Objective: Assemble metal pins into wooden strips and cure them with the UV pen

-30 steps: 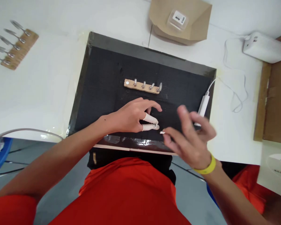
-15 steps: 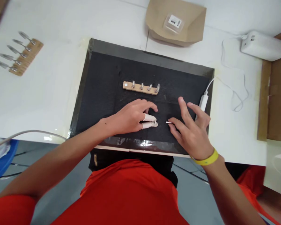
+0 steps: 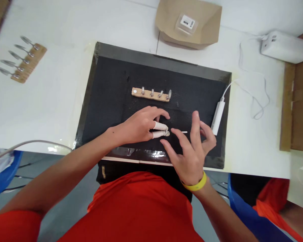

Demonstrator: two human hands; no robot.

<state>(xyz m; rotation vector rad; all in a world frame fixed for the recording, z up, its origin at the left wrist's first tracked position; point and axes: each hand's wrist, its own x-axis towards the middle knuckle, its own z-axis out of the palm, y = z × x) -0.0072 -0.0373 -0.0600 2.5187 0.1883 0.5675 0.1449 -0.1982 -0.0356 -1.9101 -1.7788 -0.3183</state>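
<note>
My left hand rests on the black mat. Its two fingertips, in white finger cots, are pinched on a small metal piece. My right hand, with a yellow wristband, hovers just to the right with its fingers spread. A thin white stick lies on the mat under those fingers. Beyond both hands lies a wooden strip holding several short metal pegs.
A white dongle with a cable lies at the mat's right edge. A second wooden strip with several spoon-like pieces is at far left. A brown cardboard tray and a white power brick sit at the back. Cardboard lies at right.
My right hand has come down from a blurred raised position and shifted left, closer to my left fingertips. The left hand has stayed pinched in place.
</note>
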